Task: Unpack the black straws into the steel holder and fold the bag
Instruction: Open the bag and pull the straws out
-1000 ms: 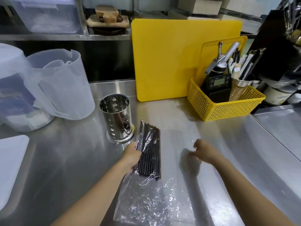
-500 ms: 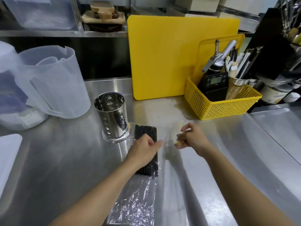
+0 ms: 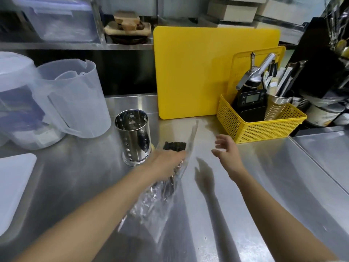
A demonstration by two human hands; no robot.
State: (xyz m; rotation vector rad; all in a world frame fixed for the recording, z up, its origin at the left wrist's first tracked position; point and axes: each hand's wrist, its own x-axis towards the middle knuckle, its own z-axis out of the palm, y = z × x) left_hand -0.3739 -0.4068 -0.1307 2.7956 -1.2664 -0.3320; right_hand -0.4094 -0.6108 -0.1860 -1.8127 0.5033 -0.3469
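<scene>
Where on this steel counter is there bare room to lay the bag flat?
Bare steel lies between the forearms, and right of the right hand up to the counter seam, in front of the yellow basket. Crowded: back left, where plastic jugs and the steel holder stand beside the left hand.

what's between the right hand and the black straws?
Head view: the raised flap of the clear bag, right beside the black straws; then bare steel counter up to the right hand.
</scene>
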